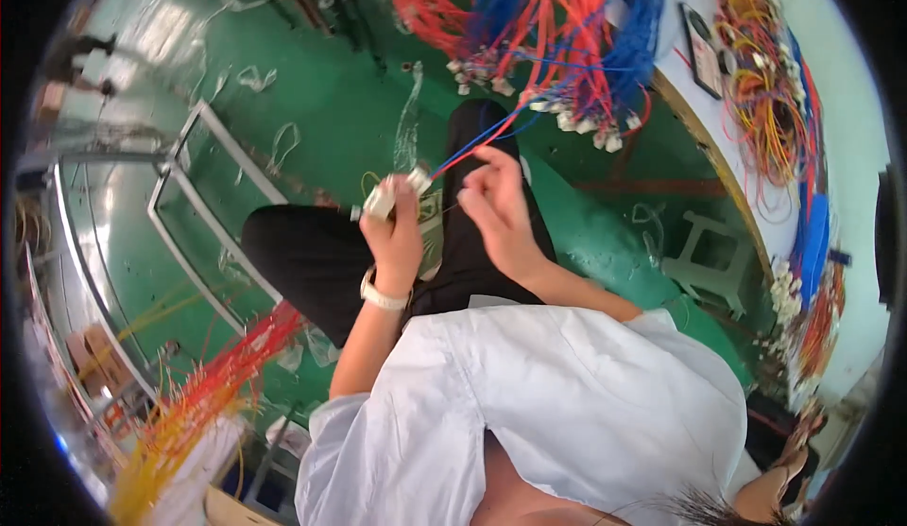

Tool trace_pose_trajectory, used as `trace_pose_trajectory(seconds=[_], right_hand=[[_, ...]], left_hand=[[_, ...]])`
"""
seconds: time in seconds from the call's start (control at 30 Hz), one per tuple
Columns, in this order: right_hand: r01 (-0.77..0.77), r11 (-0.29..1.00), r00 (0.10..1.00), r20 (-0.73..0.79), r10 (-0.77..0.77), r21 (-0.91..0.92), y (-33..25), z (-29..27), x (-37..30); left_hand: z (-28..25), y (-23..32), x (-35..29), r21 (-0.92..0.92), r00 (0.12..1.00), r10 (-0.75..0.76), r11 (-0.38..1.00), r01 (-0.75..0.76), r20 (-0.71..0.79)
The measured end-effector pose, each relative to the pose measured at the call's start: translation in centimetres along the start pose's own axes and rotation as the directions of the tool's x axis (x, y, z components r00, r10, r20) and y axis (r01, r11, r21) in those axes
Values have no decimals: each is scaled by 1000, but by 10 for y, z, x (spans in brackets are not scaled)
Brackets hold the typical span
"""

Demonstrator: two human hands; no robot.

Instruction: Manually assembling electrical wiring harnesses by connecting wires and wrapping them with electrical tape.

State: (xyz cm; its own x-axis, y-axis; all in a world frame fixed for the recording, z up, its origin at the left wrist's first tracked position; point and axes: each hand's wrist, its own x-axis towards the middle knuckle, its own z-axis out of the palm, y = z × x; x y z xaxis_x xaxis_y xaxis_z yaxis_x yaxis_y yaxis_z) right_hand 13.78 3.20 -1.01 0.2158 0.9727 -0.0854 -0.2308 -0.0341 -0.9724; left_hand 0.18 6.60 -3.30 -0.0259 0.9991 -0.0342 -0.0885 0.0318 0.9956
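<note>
My left hand (401, 241), with a white band at the wrist, is closed around a whitish plastic connector housing (382, 201) above my lap. A red wire (462, 155) and a blue wire (483, 136) run up and right from its end toward a hanging wire bundle. Beside those wires is my right hand (504, 216), its fingers loosely bent and apart. One fingertip is close to the red wire; whether it touches cannot be made out. No object shows within that hand.
Red and blue wire bundles (529, 6) with white connectors hang over the white table (694, 115) edge. A phone-like device (703, 58) and yellow-orange wires (756, 120) lie there. A stool (710, 261) stands at right, a metal frame (203, 214) and red-yellow wires (217, 375) at left.
</note>
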Motion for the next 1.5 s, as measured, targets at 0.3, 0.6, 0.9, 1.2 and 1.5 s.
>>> trace_pose_trajectory(seconds=[0.3,0.6,0.9,1.2,1.5], right_hand=[[-136,988,965,236,115,71,-2,-1,-11],[-95,983,967,221,129,-158,5,2,-5],[710,472,703,485,-519,-523,-101,-19,20],[648,534,739,616,-272,-542,-115,-17,82],[692,483,708,633,-313,-536,-106,-20,75]], left_hand=[[36,9,-2,-327,900,-284,860,391,329],[36,-8,16,-165,997,-31,986,18,-73],[22,15,29,-433,944,-289,839,329,159],[12,35,31,-500,902,-150,790,355,404],[10,36,34,-372,903,-238,851,372,358]])
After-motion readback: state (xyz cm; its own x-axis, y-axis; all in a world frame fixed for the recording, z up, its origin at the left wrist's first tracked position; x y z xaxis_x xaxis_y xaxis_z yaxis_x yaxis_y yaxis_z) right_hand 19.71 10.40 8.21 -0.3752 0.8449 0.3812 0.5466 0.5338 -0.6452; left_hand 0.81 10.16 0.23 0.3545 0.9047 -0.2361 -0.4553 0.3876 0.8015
